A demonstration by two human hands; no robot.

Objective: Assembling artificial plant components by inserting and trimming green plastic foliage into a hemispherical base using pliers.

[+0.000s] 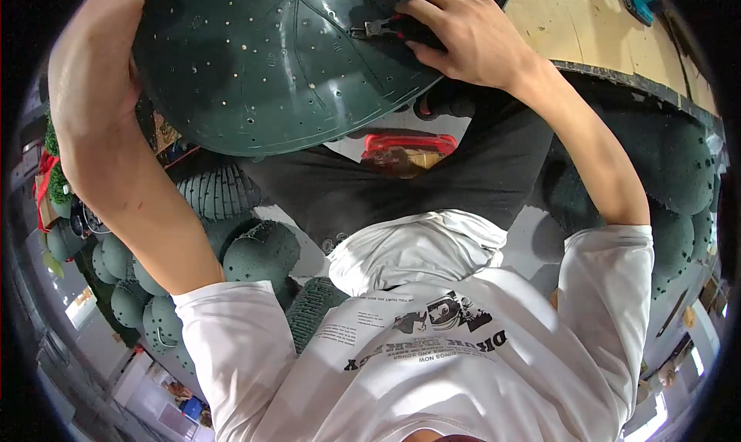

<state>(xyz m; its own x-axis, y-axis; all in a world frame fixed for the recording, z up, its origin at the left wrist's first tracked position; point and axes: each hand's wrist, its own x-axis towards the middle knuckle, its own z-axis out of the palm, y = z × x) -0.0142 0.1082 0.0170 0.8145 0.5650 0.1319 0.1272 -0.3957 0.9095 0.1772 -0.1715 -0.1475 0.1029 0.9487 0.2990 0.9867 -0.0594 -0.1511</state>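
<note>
A large dark green plastic shell [255, 79], bowl-like or domed, fills the upper part of the view; it is dotted with small holes and has raised, branching lines. My right hand [475, 37] is over its right side, fingers closed round a small hand tool with metal jaws [377, 29] and a black and red handle. It looks like cutters or pliers, and its tip is at the shell's surface. My left forearm [100, 79] runs along the shell's left side and leaves the view at the top, so the left hand is out of sight.
At the upper right is a wooden tabletop [587, 25] with a teal-handled tool [637, 3] on it. Between my legs, lower down, sits a red object [409, 145]. Several green studded domes [262, 250] are stacked to the left, and more [683, 164] stand at right.
</note>
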